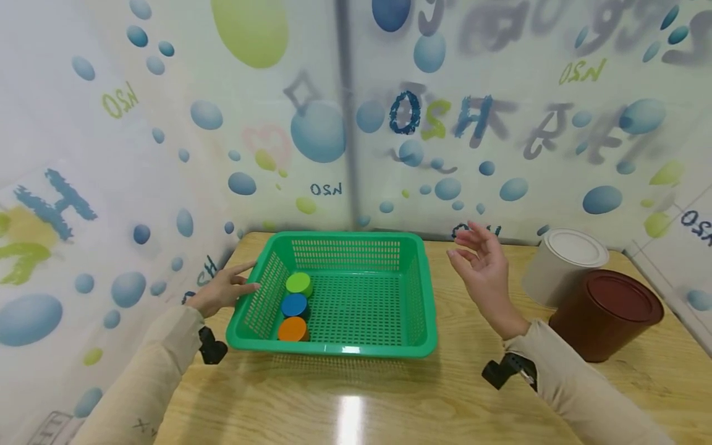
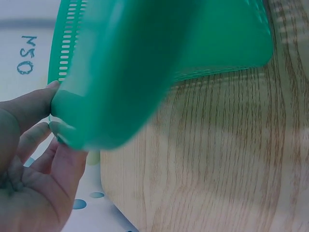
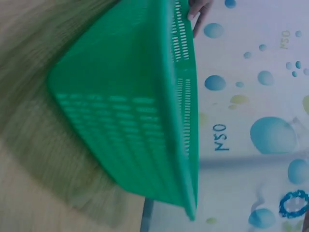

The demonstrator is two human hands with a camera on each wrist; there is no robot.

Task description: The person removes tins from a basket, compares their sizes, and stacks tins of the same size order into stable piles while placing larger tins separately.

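Note:
A green plastic basket (image 1: 428,296) with slotted sides stands on the wooden table. My left hand (image 1: 218,293) grips its left rim, the thumb over the edge and the other fingers around the outside; the left wrist view shows those fingers (image 2: 67,166) close up at the rim. Along the left inner side of the basket lie three round pieces: lime green (image 1: 299,283), blue (image 1: 295,305) and orange (image 1: 293,329). To the right of the basket my right hand (image 1: 486,272) hovers above the table, fingers loosely bent and holding nothing.
A white lidded can (image 1: 567,256) and a dark brown lidded can (image 1: 609,312) stand on the table's right side. Behind the wooden table (image 1: 267,402) rise pale walls (image 1: 389,204) with blue and green bubble prints, close to its back and left edges.

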